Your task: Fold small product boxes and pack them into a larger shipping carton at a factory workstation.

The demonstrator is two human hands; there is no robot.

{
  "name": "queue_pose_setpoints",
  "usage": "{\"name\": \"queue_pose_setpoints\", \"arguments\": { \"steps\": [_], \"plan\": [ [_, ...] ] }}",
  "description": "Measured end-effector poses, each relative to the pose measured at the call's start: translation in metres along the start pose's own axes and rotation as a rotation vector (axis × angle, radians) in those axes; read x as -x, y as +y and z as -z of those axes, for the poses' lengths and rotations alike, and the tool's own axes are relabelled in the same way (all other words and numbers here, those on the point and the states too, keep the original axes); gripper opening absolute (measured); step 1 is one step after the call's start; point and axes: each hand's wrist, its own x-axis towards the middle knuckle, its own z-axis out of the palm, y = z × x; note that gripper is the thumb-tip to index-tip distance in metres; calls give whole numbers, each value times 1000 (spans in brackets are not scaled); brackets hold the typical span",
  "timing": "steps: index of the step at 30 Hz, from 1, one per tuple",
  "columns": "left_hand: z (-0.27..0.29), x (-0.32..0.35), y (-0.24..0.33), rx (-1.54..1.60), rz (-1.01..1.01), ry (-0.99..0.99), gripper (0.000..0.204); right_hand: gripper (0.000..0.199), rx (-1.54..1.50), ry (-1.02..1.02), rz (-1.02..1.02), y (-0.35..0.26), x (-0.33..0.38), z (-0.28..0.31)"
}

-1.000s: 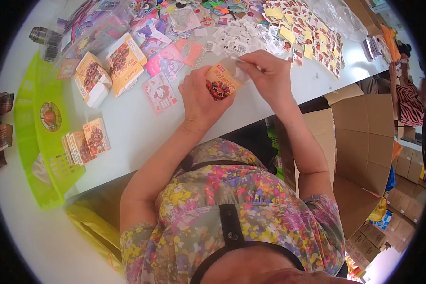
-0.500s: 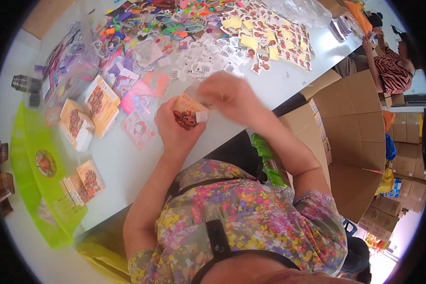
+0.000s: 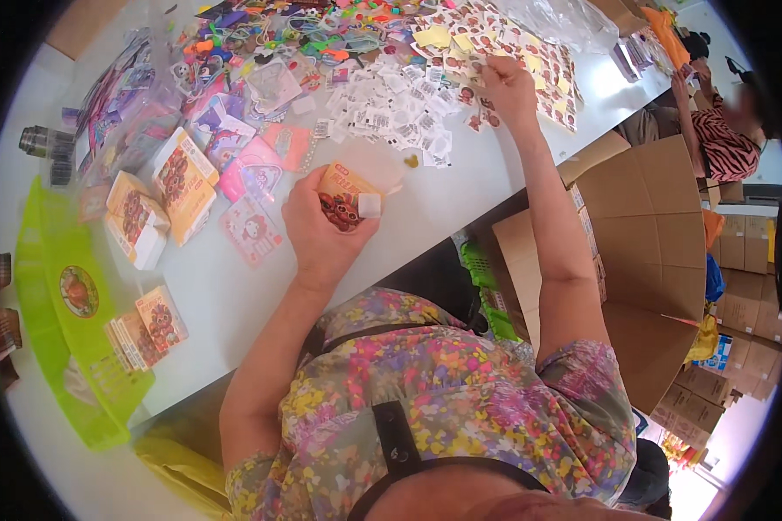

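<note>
Nearest the body, on the white table, the left hand is clenched round a small orange packet bearing a white sticker, lifted just above the tabletop. Just left of it lie a pink card and two orange boxes, with a green tray at the table's edge. Farther out, the right hand reaches among the sheets of cartoon stickers, fingers pinching one sticker beside a heap of small white labels.
</note>
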Motion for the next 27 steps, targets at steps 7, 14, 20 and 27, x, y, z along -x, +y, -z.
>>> {"name": "queue_pose_setpoints", "arguments": {
  "steps": [7,14,20,27],
  "plan": [
    [2,3,0,-53,-27,28,74,14,122,106,-17,-13,4,5],
    [0,3,-1,-111,-15,31,74,16,-380,-105,-116,-91,30,29],
    [-3,3,-8,-139,5,12,78,8,-314,-910,286,-161,110,29],
    [-2,6,-9,-121,8,3,79,11,-167,-269,347,-170,116,7]
  ]
}}
